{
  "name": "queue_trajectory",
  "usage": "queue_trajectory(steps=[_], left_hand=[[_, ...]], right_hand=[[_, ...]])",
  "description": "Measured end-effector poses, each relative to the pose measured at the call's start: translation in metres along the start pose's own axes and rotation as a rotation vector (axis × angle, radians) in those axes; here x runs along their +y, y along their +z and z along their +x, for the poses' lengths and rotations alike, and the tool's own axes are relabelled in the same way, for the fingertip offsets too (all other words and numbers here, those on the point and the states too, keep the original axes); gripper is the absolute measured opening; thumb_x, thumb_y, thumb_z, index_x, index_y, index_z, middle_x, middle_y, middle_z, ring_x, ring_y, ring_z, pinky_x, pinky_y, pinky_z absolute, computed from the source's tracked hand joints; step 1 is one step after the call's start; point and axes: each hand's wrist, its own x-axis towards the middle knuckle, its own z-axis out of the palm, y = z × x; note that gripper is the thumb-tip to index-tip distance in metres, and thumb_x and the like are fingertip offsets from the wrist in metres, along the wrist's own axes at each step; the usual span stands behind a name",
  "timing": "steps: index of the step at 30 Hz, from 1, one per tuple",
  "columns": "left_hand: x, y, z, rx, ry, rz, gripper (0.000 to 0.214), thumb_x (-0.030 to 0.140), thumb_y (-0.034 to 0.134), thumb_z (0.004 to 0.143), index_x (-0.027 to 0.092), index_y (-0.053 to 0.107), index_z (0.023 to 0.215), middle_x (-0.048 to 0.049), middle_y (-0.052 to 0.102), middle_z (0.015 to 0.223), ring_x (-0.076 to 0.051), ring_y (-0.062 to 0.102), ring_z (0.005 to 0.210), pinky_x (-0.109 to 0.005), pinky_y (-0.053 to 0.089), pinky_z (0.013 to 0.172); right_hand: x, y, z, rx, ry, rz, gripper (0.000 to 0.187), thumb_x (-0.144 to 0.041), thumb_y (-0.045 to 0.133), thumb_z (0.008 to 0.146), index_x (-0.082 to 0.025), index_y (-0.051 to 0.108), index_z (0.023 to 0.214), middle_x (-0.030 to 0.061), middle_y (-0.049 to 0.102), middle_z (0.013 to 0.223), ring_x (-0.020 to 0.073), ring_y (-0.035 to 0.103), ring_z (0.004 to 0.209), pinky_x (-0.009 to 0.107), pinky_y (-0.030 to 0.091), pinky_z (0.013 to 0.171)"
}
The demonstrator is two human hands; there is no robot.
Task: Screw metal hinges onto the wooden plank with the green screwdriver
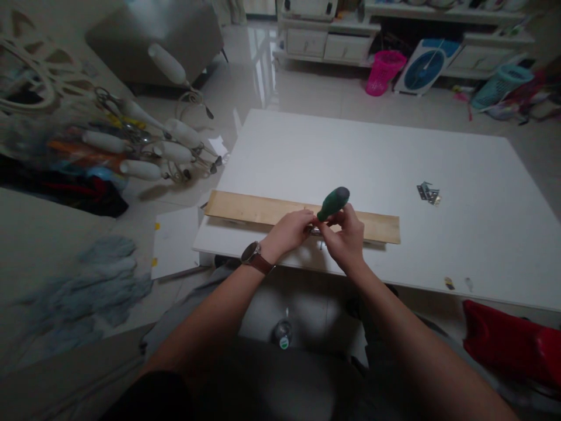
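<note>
A long wooden board (258, 209) lies along the near edge of a white table (372, 164). Both hands meet over its middle. My right hand (346, 237) is closed round a screwdriver with a green handle (333, 202), whose handle sticks up and away from me. My left hand (289, 231), with a wristwatch (255, 258) on the wrist, pinches something small at the tool's tip, against the board. What it pinches is hidden by the fingers.
A small pile of metal hinges or screws (428, 193) lies on the table to the right. A chandelier-like lamp with white arms (149, 146) rests on the floor at left. A red bag (512, 345) is at lower right, a bottle (283, 334) between my knees.
</note>
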Motion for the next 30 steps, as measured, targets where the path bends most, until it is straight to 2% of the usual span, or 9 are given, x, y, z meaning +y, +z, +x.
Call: queue_trajectory(steps=[5, 10, 14, 19, 24, 30], left_hand=[[0.0027, -0.0006, 0.0005, -0.004, -0.025, 0.006, 0.024, 0.005, 0.061, 0.089, 0.017, 0.073, 0.105, -0.0093, 0.075, 0.106, -0.022, 0.069, 0.098, -0.035, 0.055, 0.092], [0.0047, -0.0016, 0.0016, -0.011, -0.035, 0.023, 0.023, 0.003, 0.058, 0.089, 0.016, 0.073, 0.1, -0.0104, 0.075, 0.105, -0.023, 0.07, 0.099, -0.035, 0.055, 0.091], [0.0042, -0.0007, 0.0017, 0.002, -0.017, -0.018, 0.026, 0.002, 0.059, 0.088, 0.017, 0.074, 0.103, -0.0092, 0.075, 0.109, -0.023, 0.07, 0.103, -0.034, 0.054, 0.093], [0.0051, -0.0029, 0.0013, -0.027, -0.017, 0.056, 0.022, 0.001, 0.061, 0.086, 0.016, 0.073, 0.097, -0.0075, 0.073, 0.1, -0.022, 0.068, 0.094, -0.033, 0.054, 0.088], [0.0054, -0.0029, 0.0013, -0.026, -0.019, 0.035, 0.023, 0.001, 0.061, 0.086, 0.017, 0.073, 0.098, -0.008, 0.073, 0.105, -0.021, 0.068, 0.096, -0.033, 0.054, 0.09], [0.0046, -0.0013, 0.0013, 0.003, -0.01, -0.003, 0.027, 0.003, 0.06, 0.089, 0.018, 0.074, 0.107, -0.0089, 0.074, 0.105, -0.022, 0.069, 0.099, -0.034, 0.055, 0.093]], right_hand=[[-0.0004, 0.0014, -0.0004, -0.045, -0.065, 0.021, 0.027, -0.025, 0.069, 0.085, -0.026, 0.062, 0.111, 0.0009, 0.079, 0.089, 0.0187, 0.072, 0.074, 0.035, 0.06, 0.07], [-0.0003, 0.0013, 0.0025, -0.052, -0.079, 0.044, 0.019, -0.027, 0.069, 0.088, -0.026, 0.062, 0.105, 0.0012, 0.076, 0.088, 0.0196, 0.072, 0.079, 0.034, 0.059, 0.069], [-0.0008, 0.0018, 0.0036, -0.062, -0.067, 0.051, 0.016, -0.031, 0.073, 0.086, -0.026, 0.062, 0.098, 0.0, 0.075, 0.086, 0.0185, 0.07, 0.075, 0.033, 0.058, 0.069], [0.0014, 0.0016, 0.0023, -0.004, -0.039, -0.01, 0.02, -0.036, 0.076, 0.084, -0.026, 0.061, 0.093, -0.0024, 0.068, 0.076, 0.0177, 0.065, 0.067, 0.034, 0.055, 0.066], [-0.0003, 0.0004, -0.0007, 0.013, -0.032, 0.008, 0.026, -0.027, 0.076, 0.08, -0.027, 0.063, 0.103, -0.0036, 0.071, 0.078, 0.0173, 0.067, 0.068, 0.033, 0.057, 0.067], [-0.0008, 0.0016, -0.0013, -0.038, -0.091, 0.035, 0.025, -0.02, 0.067, 0.085, -0.026, 0.063, 0.11, 0.0018, 0.079, 0.091, 0.0193, 0.073, 0.077, 0.034, 0.06, 0.072]])
